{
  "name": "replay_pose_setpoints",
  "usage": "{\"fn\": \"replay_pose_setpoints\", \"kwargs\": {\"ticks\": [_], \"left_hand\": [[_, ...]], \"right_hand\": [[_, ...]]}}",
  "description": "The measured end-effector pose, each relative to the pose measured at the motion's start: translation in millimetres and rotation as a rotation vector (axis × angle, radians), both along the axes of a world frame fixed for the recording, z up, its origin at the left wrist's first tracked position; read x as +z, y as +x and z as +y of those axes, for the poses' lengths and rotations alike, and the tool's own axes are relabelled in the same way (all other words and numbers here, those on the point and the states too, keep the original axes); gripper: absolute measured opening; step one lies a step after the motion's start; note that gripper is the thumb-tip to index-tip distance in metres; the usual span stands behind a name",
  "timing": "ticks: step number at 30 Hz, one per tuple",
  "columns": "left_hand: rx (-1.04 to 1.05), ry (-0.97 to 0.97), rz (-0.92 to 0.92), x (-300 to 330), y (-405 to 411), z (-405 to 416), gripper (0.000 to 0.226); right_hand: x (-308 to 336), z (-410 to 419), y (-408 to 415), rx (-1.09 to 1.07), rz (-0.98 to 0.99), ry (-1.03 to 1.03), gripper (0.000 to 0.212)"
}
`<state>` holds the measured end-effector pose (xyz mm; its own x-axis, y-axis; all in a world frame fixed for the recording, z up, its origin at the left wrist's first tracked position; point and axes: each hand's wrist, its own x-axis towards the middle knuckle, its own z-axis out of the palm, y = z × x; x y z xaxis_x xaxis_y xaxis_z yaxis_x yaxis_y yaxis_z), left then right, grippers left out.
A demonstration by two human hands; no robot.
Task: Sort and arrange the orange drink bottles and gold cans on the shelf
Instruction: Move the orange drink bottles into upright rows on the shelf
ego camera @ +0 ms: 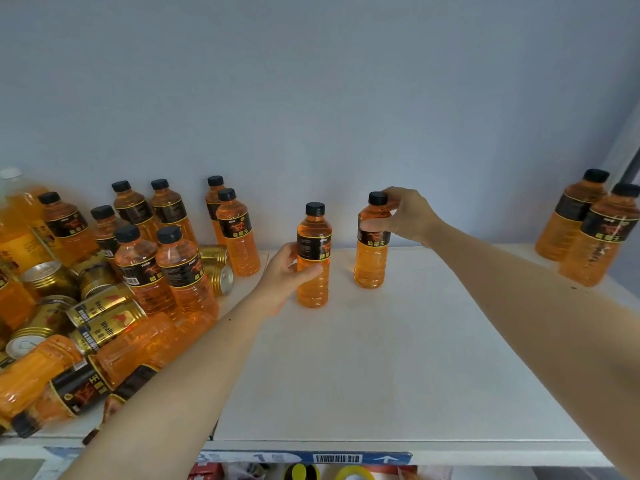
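Two clear plastic bottles are standing upright near the middle of the white shelf, each holding orange drink almost up to the neck and wearing a black screw cap and a black label band. The left hand is wrapping its fingers and thumb around the ribbed body of the left bottle, just below the label. The right hand is gripping the right bottle high up, fingers curling around its shoulder beside the cap and thumb pressing on the label. The two bottles are standing near each other without touching.

At the left end, a crowd of bottles of the same kind is standing against the pale wall, while others are lying on their sides at the front edge. Among them, shiny gold cans are lying tipped over, their round metal tops and pull tabs facing outward. A larger orange bottle with a white cap is showing at the far left.

At the right end, two more bottles are standing together, well apart from the held ones.

A blue strip with a barcode is running along the shelf's front edge.
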<state>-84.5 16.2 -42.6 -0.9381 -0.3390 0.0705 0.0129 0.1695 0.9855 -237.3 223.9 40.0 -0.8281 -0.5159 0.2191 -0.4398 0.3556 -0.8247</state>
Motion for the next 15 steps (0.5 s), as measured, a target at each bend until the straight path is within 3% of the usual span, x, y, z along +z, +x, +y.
{"fn": "replay_pose_setpoints", "kwargs": {"ticks": [5,9,15], "left_hand": [[-0.061,-0.058,-0.007,-2,7,-10,0.061],[-0.048,-0.063,-0.043,1,17,-13,0.082],[0.065,-0.095,-0.020,-9,18,-7,0.077]], "right_hand": [[-13,3,5,0.055,-0.017,-0.079,0.046],[-22,8,5,0.096,-0.022,-0.069,0.061],[-57,6,13,0.008,-0.138,0.023,0.084]]}}
